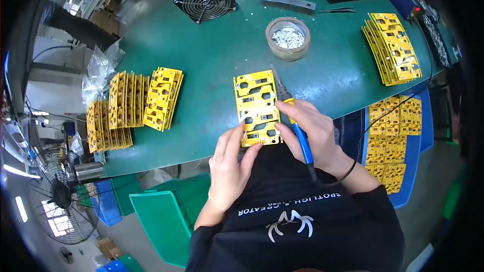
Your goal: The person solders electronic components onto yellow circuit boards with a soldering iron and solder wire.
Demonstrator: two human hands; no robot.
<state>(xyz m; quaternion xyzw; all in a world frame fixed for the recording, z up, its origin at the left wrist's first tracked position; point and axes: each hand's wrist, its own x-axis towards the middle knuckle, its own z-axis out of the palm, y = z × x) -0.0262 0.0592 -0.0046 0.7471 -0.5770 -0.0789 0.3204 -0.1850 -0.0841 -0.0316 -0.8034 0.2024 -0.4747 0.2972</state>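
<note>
The yellow board panel (258, 103) is at the near edge of the green workbench (212, 55). The left hand (227, 168) pinches the panel's near-left corner. The right hand (317, 133) grips a blue-handled soldering iron (301, 138), fingertips at the panel's right edge.

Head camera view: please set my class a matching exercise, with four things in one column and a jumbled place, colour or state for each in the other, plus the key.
Things
1. Soldering iron
2. Square fan
3. Tape roll
4. Green bin

Descriptions
A. Filled with small silvery pieces
B. Below the near edge of the table, toward the person's left
C. Blue-handled, held in the right hand
D. Black, with rings of wire across its face

Right pairs: 1-C, 2-D, 3-A, 4-B
</note>
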